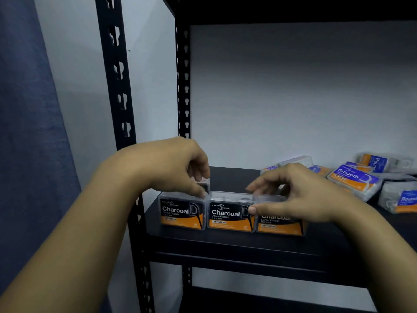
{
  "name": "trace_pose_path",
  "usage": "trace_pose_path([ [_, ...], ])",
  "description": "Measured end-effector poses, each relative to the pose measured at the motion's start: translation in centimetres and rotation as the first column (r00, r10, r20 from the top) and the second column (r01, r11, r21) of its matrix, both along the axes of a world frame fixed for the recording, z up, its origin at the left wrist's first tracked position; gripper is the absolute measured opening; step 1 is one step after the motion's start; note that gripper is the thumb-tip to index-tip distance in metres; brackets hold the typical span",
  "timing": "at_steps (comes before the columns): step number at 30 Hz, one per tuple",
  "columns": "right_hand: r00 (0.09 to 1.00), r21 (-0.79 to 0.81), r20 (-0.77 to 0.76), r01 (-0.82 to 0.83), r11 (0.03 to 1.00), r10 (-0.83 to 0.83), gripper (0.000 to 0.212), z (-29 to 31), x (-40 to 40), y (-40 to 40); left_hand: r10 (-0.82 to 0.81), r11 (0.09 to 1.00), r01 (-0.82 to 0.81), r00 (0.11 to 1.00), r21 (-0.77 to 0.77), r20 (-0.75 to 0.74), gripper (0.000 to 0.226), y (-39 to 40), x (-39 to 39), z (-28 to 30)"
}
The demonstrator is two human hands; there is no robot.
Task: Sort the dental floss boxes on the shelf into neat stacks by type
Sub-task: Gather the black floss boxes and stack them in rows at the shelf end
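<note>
I see three Charcoal boxes (230, 211) standing side by side at the front left of the shelf (225, 245), with my left hand (178, 163) curled and pinching a small box (203, 184) just behind the leftmost, and my right hand (291, 195) gripping the rightmost Charcoal box, thumb on the middle one's face. The purple Smooth and Round boxes (354, 177) lie jumbled at the right. I judge the risk is toppling the row off the front edge if either hand nudges forward.

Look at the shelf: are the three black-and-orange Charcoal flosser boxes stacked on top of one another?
No: the three black-and-orange Charcoal flosser boxes stand side by side in a row on the black metal shelf, none resting on another.
</note>
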State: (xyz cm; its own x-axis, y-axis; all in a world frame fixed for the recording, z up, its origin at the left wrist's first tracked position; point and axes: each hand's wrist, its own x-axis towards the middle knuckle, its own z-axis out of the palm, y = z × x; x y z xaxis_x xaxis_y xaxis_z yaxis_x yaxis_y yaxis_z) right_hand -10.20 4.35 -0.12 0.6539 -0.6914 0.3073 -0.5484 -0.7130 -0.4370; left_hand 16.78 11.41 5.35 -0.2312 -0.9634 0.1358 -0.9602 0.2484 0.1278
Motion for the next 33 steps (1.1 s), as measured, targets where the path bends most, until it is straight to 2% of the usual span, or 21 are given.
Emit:
trace_pose_path([
  [4,0.998,-0.021,-0.058,0.004,1.0,-0.006,0.047,-0.1,0.7,0.2,0.059,0.997,-0.062,0.996,0.048,0.065,0.051,-0.1,-0.1,-1.0],
  [14,0.996,-0.032,-0.092,-0.007,0.999,0.004,0.039,-0.3,1.0,-0.1,0.069,0.996,-0.074,0.993,0.055,0.094,0.041,-0.9,-0.4,-2.3],
  [18,0.998,-0.031,-0.066,-0.02,0.999,0.018,0.043,-0.3,0.8,-0.2,0.055,0.995,-0.058,0.998,0.082,0.038,0.049,-0.5,-0.7,-1.2],
  [22,0.999,-0.019,-0.032,0.006,1.0,-0.007,0.041,-0.4,0.5,0.0,0.067,0.997,-0.068,0.996,-0.029,-0.052,0.031,-1.4,-1.4,1.0],
  [24,0.999,-0.002,-0.046,0.003,1.0,-0.003,0.037,-0.7,0.7,0.0,0.099,0.995,-0.099,0.995,-0.029,0.0,0.03,-2.4,-2.0,1.7],
  [28,0.998,0.003,-0.068,0.013,1.0,-0.012,0.032,-1.1,0.9,0.1,0.178,0.976,-0.198,0.967,0.094,0.183,0.044,-4.5,-2.9,1.6],
  [33,0.997,0.015,-0.073,0.008,1.0,-0.007,0.031,-0.9,0.8,0.2,0.18,0.964,-0.232,0.93,0.132,0.321,0.047,-6.0,-3.2,0.2],
])
